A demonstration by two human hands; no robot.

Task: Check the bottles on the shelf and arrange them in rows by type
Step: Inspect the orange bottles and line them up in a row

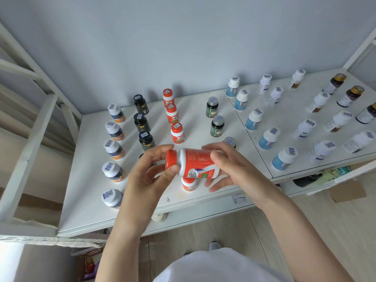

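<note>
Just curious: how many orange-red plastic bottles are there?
5: far bottle, middle bottle, near bottle in a row; held bottle in left hand and right hand; partly hidden bottle beneath. More may be hidden.

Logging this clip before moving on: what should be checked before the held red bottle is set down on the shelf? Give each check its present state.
1. Hold secure: left hand pinches the cap, right hand grips the red bottle: ok.
2. Cap seated on the bottle: ok.
3. Bottle upright for setting down: not ok, it lies sideways.
4. Matching row found: the row of red bottles stands just behind: ok.
5. Free spot in that row: cannot tell, the hands hide it.
</note>
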